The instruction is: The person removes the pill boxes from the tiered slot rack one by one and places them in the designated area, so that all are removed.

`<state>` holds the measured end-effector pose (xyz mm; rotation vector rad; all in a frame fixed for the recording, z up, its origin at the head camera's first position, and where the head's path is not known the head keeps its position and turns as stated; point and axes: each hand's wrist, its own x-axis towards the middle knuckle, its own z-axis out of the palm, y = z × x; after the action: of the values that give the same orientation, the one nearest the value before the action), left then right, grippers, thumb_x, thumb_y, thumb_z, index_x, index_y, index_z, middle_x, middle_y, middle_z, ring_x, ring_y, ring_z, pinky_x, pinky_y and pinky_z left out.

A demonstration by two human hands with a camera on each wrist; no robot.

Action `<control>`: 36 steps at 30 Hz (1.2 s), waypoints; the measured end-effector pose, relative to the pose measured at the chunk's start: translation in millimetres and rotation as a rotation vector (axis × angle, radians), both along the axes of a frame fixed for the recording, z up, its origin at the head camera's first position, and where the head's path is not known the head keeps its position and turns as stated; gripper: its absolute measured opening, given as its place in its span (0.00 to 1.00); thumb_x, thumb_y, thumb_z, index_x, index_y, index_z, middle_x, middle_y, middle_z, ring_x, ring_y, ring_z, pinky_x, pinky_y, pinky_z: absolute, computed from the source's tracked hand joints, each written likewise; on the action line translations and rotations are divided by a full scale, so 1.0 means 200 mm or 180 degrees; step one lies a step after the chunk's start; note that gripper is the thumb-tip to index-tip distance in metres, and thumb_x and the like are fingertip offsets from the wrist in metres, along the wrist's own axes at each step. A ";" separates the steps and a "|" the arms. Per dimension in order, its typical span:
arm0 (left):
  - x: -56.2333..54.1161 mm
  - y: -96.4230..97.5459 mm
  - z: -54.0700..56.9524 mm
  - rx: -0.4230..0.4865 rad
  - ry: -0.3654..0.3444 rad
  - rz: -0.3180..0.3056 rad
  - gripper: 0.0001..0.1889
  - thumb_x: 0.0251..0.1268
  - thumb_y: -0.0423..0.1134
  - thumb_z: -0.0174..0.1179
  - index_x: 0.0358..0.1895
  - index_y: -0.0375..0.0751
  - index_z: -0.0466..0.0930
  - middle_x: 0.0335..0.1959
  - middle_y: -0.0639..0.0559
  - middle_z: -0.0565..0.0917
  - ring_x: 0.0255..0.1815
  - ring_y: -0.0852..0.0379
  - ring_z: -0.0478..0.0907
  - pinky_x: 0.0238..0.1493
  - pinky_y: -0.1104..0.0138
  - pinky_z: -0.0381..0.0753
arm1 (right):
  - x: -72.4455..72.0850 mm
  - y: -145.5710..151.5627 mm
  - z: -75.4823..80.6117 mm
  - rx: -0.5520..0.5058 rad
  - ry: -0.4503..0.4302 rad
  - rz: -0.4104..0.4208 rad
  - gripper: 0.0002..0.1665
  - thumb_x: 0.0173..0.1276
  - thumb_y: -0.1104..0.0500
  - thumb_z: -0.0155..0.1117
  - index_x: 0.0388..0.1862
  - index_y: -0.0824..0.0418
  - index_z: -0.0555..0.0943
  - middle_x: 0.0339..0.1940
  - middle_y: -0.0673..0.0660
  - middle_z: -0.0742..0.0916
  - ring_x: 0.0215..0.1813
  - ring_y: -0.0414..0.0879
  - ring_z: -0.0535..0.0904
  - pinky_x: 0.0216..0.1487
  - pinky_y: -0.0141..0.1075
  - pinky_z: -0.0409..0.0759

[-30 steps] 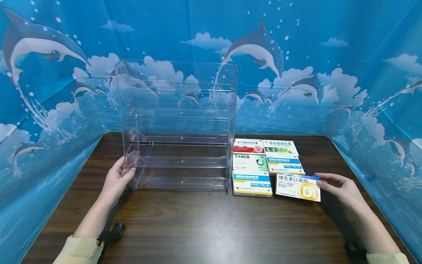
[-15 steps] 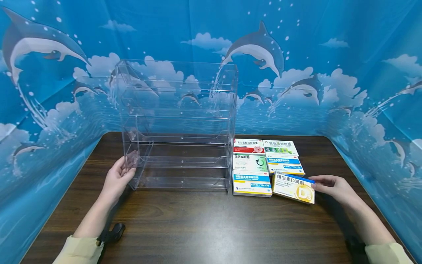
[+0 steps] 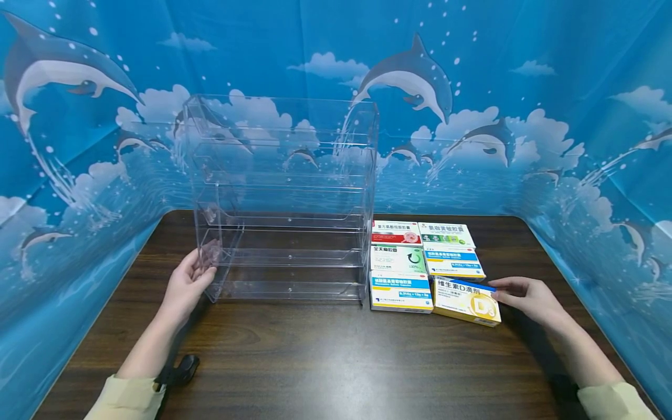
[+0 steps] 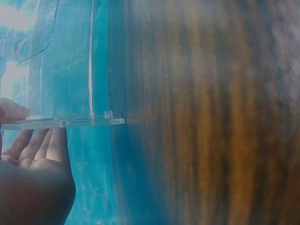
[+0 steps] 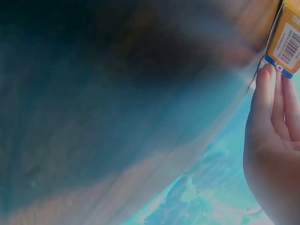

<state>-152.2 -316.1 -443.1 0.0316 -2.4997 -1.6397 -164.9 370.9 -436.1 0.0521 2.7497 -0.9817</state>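
A clear plastic tiered display rack [image 3: 291, 256] stands left of centre on the table. My left hand [image 3: 184, 283] grips the rack's left side panel near its base. In the left wrist view, the thumb is on one face of the panel [image 4: 61, 122] and the fingers lie behind the other. My right hand [image 3: 530, 300] pinches the right end of a vitamin D medicine box [image 3: 464, 300], yellow and white with a blue edge. That box lies slightly askew, its front-right corner toward me. In the right wrist view, fingertips touch the box's blue-edged end, beside a barcode.
Several flat medicine boxes form two columns right of the rack: a red-and-white box [image 3: 395, 232], a green-and-white box [image 3: 446, 235], a pale green box [image 3: 398, 259] and two blue-and-white boxes [image 3: 454, 261]. A dolphin-print curtain [image 3: 336, 58] surrounds the dark wooden table [image 3: 294, 361].
The vitamin D box has shifted left and come down flatter beside the front blue-and-white box, turning so its yellow near side shows. My right hand followed it; the left hand stayed put.
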 end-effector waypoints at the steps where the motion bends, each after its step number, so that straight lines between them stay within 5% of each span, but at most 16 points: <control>1: 0.00 0.00 0.00 -0.0004 0.0005 0.0000 0.31 0.83 0.32 0.52 0.82 0.27 0.56 0.72 0.25 0.72 0.54 0.93 0.69 0.55 0.92 0.74 | 0.01 0.00 0.00 0.0022 0.0079 -0.0005 0.32 0.76 0.46 0.69 0.65 0.69 0.83 0.66 0.75 0.83 0.60 0.61 0.79 0.45 0.33 0.80; 5: 0.00 0.00 0.00 0.0011 0.0023 -0.0010 0.31 0.83 0.33 0.53 0.82 0.28 0.56 0.72 0.27 0.72 0.54 0.92 0.69 0.55 0.92 0.74 | 0.03 -0.01 0.03 0.0117 0.0374 -0.0072 0.29 0.76 0.48 0.70 0.65 0.68 0.83 0.63 0.74 0.86 0.58 0.59 0.82 0.41 0.26 0.82; 11: 0.00 0.00 0.00 -0.0011 0.0034 -0.0002 0.31 0.83 0.34 0.53 0.82 0.28 0.57 0.73 0.22 0.70 0.54 0.92 0.68 0.55 0.92 0.74 | 0.08 -0.02 0.07 0.0085 0.0582 -0.0067 0.28 0.74 0.53 0.73 0.66 0.68 0.83 0.62 0.72 0.87 0.45 0.19 0.78 0.39 0.21 0.84; 13: 0.00 0.00 0.00 -0.0022 0.0047 -0.0003 0.31 0.83 0.34 0.53 0.82 0.28 0.57 0.73 0.22 0.70 0.54 0.92 0.68 0.55 0.93 0.73 | 0.10 -0.03 0.07 0.0084 0.0642 -0.0007 0.29 0.72 0.55 0.75 0.66 0.68 0.82 0.61 0.73 0.87 0.43 0.15 0.76 0.40 0.21 0.86; 17: 0.00 0.00 0.00 -0.0033 0.0041 0.0008 0.30 0.83 0.33 0.52 0.82 0.28 0.58 0.72 0.29 0.74 0.54 0.92 0.69 0.55 0.92 0.74 | 0.14 -0.06 0.06 0.0162 0.0793 0.0143 0.30 0.68 0.57 0.79 0.65 0.69 0.82 0.60 0.73 0.88 0.49 0.42 0.91 0.41 0.23 0.89; 20: 0.00 0.00 0.00 0.0016 -0.0011 0.0006 0.31 0.83 0.32 0.52 0.82 0.28 0.57 0.72 0.30 0.73 0.54 0.93 0.68 0.56 0.92 0.74 | 0.17 -0.08 0.03 0.0253 0.0923 0.0212 0.32 0.64 0.58 0.82 0.64 0.68 0.83 0.60 0.71 0.88 0.56 0.63 0.89 0.41 0.24 0.90; 23: 0.00 0.00 0.00 0.0087 -0.0087 -0.0005 0.31 0.83 0.32 0.52 0.83 0.29 0.55 0.75 0.25 0.70 0.53 0.94 0.67 0.55 0.93 0.73 | 0.19 -0.10 0.01 0.0307 0.1028 0.0279 0.35 0.59 0.59 0.85 0.64 0.68 0.83 0.59 0.70 0.87 0.58 0.67 0.87 0.45 0.29 0.91; 29: 0.00 0.00 0.00 0.0085 -0.0075 0.0004 0.32 0.83 0.32 0.51 0.83 0.28 0.55 0.75 0.21 0.68 0.53 0.93 0.67 0.56 0.93 0.72 | 0.19 -0.13 -0.02 0.0473 0.1148 0.0447 0.39 0.54 0.59 0.88 0.64 0.69 0.83 0.60 0.71 0.86 0.59 0.69 0.85 0.56 0.59 0.88; 32: 0.00 0.00 0.00 0.0033 -0.0021 0.0007 0.31 0.83 0.32 0.51 0.82 0.27 0.56 0.74 0.21 0.69 0.54 0.93 0.68 0.56 0.92 0.73 | 0.19 -0.14 -0.03 0.0518 0.1240 0.0478 0.39 0.53 0.60 0.88 0.63 0.69 0.83 0.60 0.71 0.86 0.59 0.69 0.84 0.56 0.63 0.86; 36: 0.00 0.00 0.00 0.0021 0.0041 0.0015 0.30 0.83 0.33 0.52 0.81 0.27 0.58 0.70 0.36 0.77 0.54 0.92 0.69 0.56 0.92 0.74 | 0.17 -0.14 -0.03 0.0609 0.1426 0.0545 0.38 0.51 0.62 0.89 0.62 0.68 0.84 0.59 0.70 0.86 0.58 0.68 0.84 0.54 0.64 0.86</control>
<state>-151.4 -316.1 -442.9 0.0275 -2.4831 -1.6411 -130.1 342.1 -441.6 -0.4143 3.1746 -0.7554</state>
